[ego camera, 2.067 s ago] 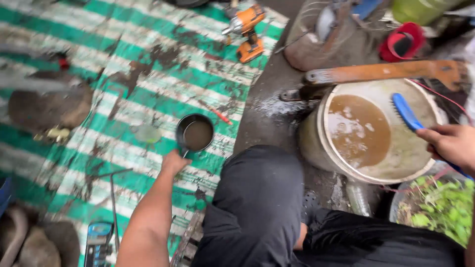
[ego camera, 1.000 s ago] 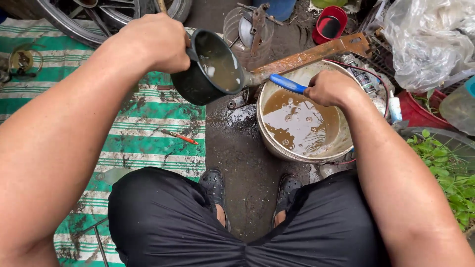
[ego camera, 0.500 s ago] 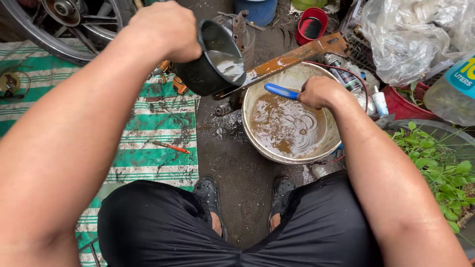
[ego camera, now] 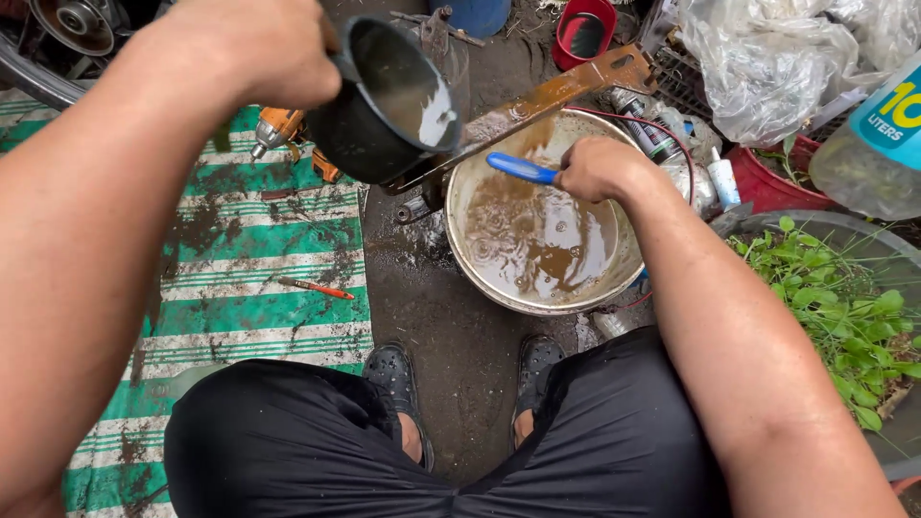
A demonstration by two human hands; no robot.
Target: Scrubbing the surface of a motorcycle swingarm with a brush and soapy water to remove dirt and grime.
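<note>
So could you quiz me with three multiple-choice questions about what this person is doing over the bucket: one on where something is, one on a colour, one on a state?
1. Where does the rusty metal bar lie?
A. Across the rim of the bucket
B. On the striped mat
C. Inside the red pot

2. What colour is the brush handle in the right hand?
A. Yellow
B. Blue
C. White

3. How is the dark mug in the left hand held?
A. Upside down on the ground
B. Level and brim-full
C. Tilted toward the bar, with pale liquid inside

Answers:
1 A, the bar rests over the top edge of the bucket of brown water.
2 B, a blue handle sticks out of the closed fingers.
3 C, its mouth leans over and a little whitish liquid shows inside.
</note>
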